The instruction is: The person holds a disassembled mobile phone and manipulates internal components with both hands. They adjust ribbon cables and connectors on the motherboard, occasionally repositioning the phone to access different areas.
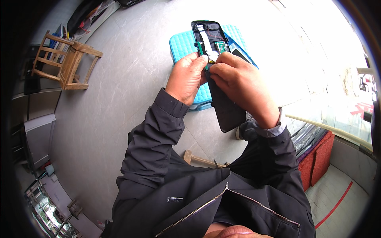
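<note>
A long black electronic device (231,113) is held out before me, its far half laid bare. Inside that half are green circuit boards (220,47), a white ribbon cable (204,39), thin wires and a round black part that looks like a speaker (213,26). My left hand (183,80) is closed on the device's left edge, thumb by the cable's lower end. From the right, my right hand (245,81) reaches over the middle with fingers curled and pressed together at the cable's end. What those fingertips pinch is hidden.
Under the device stands a light blue stool (181,44) with a studded top; a dark flat piece with a blue edge (240,53) lies on its right side. A wooden chair (70,65) stands at the far left. Red mats (316,160) lean by the glass at right.
</note>
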Motion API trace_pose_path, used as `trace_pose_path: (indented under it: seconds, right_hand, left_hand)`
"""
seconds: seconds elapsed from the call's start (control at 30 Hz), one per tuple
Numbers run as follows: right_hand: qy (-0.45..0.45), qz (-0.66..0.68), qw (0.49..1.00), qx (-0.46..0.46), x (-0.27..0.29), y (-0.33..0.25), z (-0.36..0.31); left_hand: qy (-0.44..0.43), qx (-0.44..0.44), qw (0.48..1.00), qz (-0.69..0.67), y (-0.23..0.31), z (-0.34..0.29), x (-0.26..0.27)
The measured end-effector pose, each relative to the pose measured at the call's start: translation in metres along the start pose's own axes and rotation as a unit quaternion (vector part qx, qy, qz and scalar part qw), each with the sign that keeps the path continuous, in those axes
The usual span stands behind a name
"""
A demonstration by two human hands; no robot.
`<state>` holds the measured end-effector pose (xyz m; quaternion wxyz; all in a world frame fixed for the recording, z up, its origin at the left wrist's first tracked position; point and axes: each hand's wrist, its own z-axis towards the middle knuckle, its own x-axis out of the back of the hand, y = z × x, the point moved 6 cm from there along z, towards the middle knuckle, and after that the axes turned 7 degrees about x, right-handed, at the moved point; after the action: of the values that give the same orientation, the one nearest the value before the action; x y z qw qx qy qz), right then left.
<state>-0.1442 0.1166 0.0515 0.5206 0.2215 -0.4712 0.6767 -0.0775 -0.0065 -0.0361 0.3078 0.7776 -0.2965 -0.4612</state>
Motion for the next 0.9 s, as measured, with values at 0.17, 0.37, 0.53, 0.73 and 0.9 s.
trace_pose_path:
  seconds: [0.17, 0.37, 0.53, 0.73, 0.9]
  right_hand:
    - [-0.005, -0.006, 1.000, -0.004, -0.006, -0.001, 0.000]
    - [0.000, -0.052, 0.999, -0.004, -0.017, -0.001, 0.002]
    - [-0.012, -0.071, 0.997, -0.016, -0.021, 0.000, 0.002]
    - [-0.013, -0.072, 0.997, -0.031, -0.020, 0.002, 0.001]
    - [-0.011, -0.051, 0.998, -0.037, -0.018, 0.003, 0.000]
  left_hand:
    - [0.004, -0.006, 1.000, 0.003, -0.001, -0.001, -0.001]
    - [0.022, 0.001, 1.000, 0.009, -0.001, -0.003, -0.001]
    - [0.035, -0.011, 0.999, 0.019, -0.001, -0.005, -0.003]
    - [0.037, -0.031, 0.999, 0.013, -0.001, -0.003, -0.003]
    - [0.025, -0.032, 0.999, 0.031, 0.000, -0.001, -0.001]
